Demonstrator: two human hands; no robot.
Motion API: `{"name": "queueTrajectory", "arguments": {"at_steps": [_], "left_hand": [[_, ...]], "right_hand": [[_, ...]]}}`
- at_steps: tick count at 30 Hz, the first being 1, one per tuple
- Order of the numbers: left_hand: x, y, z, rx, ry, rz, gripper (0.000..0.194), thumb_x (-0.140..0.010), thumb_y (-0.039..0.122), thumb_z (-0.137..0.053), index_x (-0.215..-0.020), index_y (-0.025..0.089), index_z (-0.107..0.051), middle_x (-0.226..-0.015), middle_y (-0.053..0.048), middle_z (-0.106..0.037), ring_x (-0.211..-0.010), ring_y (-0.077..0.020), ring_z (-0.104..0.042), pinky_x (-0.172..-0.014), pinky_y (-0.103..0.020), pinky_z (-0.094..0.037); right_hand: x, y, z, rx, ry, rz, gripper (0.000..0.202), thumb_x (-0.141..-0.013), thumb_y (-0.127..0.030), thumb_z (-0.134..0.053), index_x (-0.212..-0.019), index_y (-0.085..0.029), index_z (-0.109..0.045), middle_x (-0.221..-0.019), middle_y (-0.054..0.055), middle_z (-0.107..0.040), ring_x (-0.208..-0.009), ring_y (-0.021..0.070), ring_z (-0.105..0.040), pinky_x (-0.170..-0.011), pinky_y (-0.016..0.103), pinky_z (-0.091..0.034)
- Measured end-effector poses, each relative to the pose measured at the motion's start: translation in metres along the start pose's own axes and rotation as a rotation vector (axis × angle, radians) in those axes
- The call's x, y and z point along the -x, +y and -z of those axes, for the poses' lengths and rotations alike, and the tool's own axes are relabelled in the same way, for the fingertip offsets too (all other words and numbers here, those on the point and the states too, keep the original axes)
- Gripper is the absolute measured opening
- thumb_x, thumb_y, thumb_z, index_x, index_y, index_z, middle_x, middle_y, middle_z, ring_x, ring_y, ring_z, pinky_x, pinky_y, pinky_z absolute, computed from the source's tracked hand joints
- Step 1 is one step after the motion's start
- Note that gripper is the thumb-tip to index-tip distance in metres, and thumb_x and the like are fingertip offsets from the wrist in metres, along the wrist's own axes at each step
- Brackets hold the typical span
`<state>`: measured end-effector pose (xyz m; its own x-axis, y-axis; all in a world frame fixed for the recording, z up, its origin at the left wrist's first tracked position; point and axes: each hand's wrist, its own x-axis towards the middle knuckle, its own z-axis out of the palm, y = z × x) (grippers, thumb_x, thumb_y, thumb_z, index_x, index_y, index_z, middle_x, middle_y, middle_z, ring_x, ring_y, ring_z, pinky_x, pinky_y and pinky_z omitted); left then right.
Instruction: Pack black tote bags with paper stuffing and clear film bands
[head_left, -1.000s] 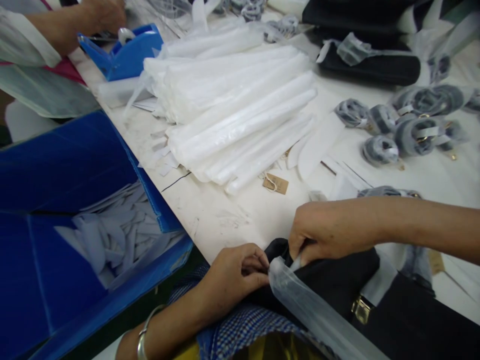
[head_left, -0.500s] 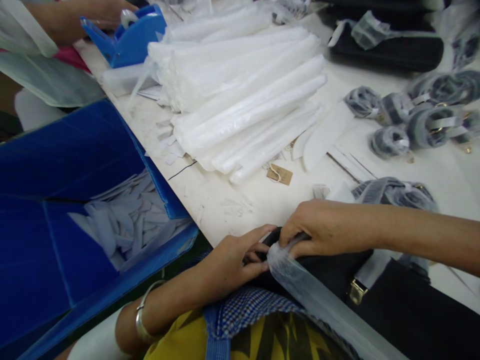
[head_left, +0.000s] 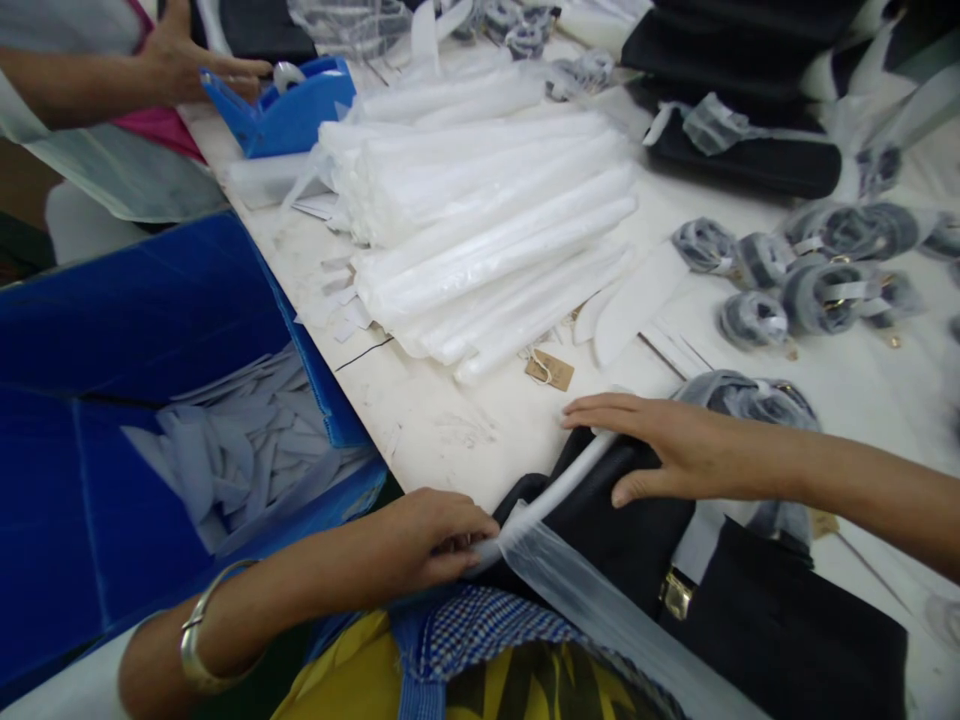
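hands on the black bag and its clear sleeve

your left hand (head_left: 431,540) pinches the mouth of the clear plastic sleeve (head_left: 600,610) at the near edge of the tabletop (head_left: 450,420), fingers clenched on the gathered film, probably so the opening stays put. your right hand (head_left: 660,450) lies flat and released on top of the black bag (head_left: 600,510), palm down, pressing it against the tabletop; a white strip (head_left: 570,480) runs under its fingers toward your left hand. the bag sits at the near edge, half over your lap, with a brass buckle (head_left: 675,595) showing beside the sleeve.

half a second ago your right hand was curled at the sleeve's mouth, close to the left; now it is spread and further up the bag, and the two hands are apart.

beyond, a pile of white sleeves (head_left: 480,220) lies mid-tabletop, grey coiled straps (head_left: 817,275) to the right, a paper tag (head_left: 550,370) just beside the pile. a blue bin (head_left: 150,430) of white offcuts stands at your left. another person's hand (head_left: 180,60) rests on a blue tape holder (head_left: 292,105).
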<state>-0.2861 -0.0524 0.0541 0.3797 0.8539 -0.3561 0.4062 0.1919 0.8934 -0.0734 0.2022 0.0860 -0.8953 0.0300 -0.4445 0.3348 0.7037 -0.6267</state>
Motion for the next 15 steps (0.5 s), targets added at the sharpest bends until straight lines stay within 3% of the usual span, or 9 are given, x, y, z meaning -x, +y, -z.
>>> {"name": "queueTrajectory", "arguments": {"at_steps": [2, 4, 6, 9, 12, 15], "left_hand": [[-0.001, -0.001, -0.003, -0.014, 0.011, -0.007, 0.025, -0.093, 0.023, -0.054, -0.115, 0.025, -0.066, -0.099, -0.002, -0.069, -0.090, -0.0148, -0.063, -0.082, -0.021, -0.044], [0.000, -0.004, -0.011, 0.012, 0.048, 0.016, 0.026, -0.093, 0.025, -0.054, -0.116, 0.026, -0.065, -0.097, -0.002, -0.067, -0.087, -0.0144, -0.062, -0.081, -0.022, -0.044], [0.001, -0.009, -0.019, 0.057, 0.092, 0.045, 0.026, -0.093, 0.027, -0.055, -0.118, 0.027, -0.064, -0.097, -0.001, -0.067, -0.084, -0.0135, -0.061, -0.078, -0.021, -0.045], [0.006, -0.014, -0.026, 0.077, 0.124, 0.041, 0.023, -0.094, 0.026, -0.054, -0.114, 0.026, -0.065, -0.097, -0.001, -0.065, -0.084, -0.0130, -0.060, -0.078, -0.021, -0.045], [0.011, -0.011, -0.018, 0.035, 0.057, -0.003, 0.020, -0.096, 0.023, -0.051, -0.109, 0.025, -0.065, -0.099, -0.002, -0.064, -0.091, -0.0141, -0.060, -0.083, -0.022, -0.045], [0.014, -0.003, 0.000, -0.062, -0.083, -0.042, 0.018, -0.097, 0.020, -0.048, -0.102, 0.024, -0.064, -0.101, -0.002, -0.064, -0.093, -0.0147, -0.061, -0.085, -0.023, -0.045]], "right_hand": [[0.005, 0.003, -0.005, 0.003, 0.113, -0.025, 0.070, -0.072, -0.050, -0.079, -0.134, -0.030, -0.053, -0.149, 0.008, -0.041, -0.133, 0.0343, -0.044, -0.111, 0.045, -0.039], [0.010, 0.004, -0.008, 0.015, 0.194, -0.046, 0.057, -0.071, -0.048, -0.080, -0.120, -0.028, -0.059, -0.149, 0.009, -0.039, -0.130, 0.0335, -0.048, -0.107, 0.043, -0.043], [0.014, 0.004, -0.011, 0.029, 0.237, -0.030, 0.041, -0.075, -0.047, -0.077, -0.106, -0.027, -0.062, -0.148, 0.009, -0.039, -0.127, 0.0322, -0.050, -0.104, 0.042, -0.045], [0.018, 0.000, -0.015, 0.058, 0.277, 0.063, 0.026, -0.081, -0.044, -0.072, -0.096, -0.026, -0.063, -0.149, 0.008, -0.039, -0.136, 0.0320, -0.041, -0.110, 0.045, -0.039], [0.019, -0.005, -0.018, 0.052, 0.276, 0.095, 0.020, -0.085, -0.042, -0.068, -0.088, -0.024, -0.061, -0.152, 0.008, -0.036, -0.139, 0.0301, -0.036, -0.113, 0.045, -0.035], [0.016, -0.011, -0.013, 0.021, 0.191, 0.088, 0.020, -0.086, -0.041, -0.066, -0.082, -0.022, -0.058, -0.155, 0.009, -0.034, -0.142, 0.0302, -0.033, -0.112, 0.045, -0.035]]}}
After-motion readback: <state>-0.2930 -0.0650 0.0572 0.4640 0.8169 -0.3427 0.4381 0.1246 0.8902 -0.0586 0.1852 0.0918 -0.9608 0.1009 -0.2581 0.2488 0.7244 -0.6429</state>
